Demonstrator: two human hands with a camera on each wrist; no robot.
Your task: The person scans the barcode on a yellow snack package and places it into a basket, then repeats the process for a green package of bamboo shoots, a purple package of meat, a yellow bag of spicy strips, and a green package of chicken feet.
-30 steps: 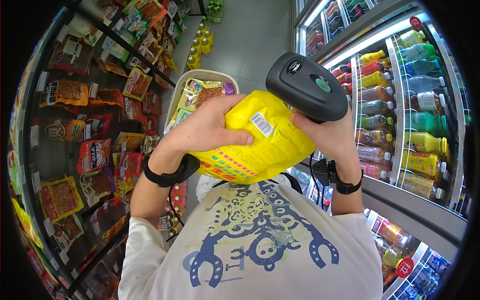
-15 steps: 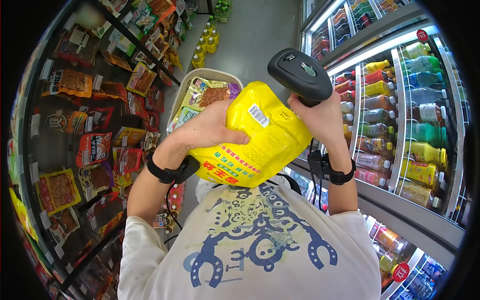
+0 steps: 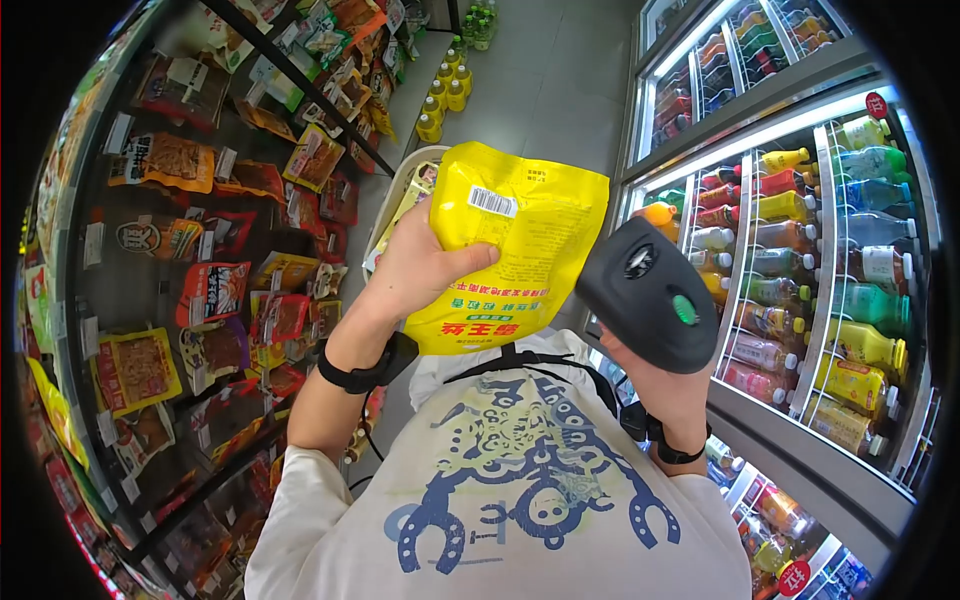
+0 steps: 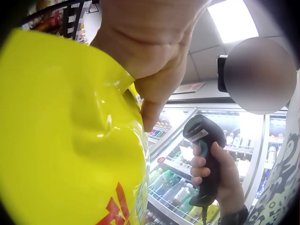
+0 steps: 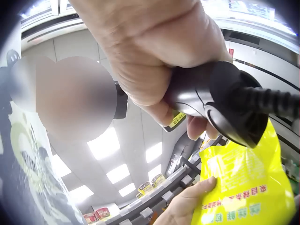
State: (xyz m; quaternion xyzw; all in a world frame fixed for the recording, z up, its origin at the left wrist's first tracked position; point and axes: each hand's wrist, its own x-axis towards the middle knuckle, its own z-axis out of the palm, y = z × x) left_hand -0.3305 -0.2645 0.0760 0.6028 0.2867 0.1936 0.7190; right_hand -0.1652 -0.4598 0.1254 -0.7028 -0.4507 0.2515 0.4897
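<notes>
Metal-framed, brightly lit drinks cooler with rows of coloured bottles: right of the glossy yellow plastic bag printed in red and green. Dark-railed snack rack with many packets: left of the bag. Cream plastic basket with rounded corners: beyond the bag, partly hidden by its upper left edge. Bag itself: held up before the person's body, printed face toward the head camera. Left hand: grips bag's left side, thumb across the print. Right hand: right of the bag, fingers wrapped round the handle of a black plastic handheld scanner; scanner head beside bag's right edge, contact cannot be told. White rectangular barcode label: upper part of bag, above left thumb
</notes>
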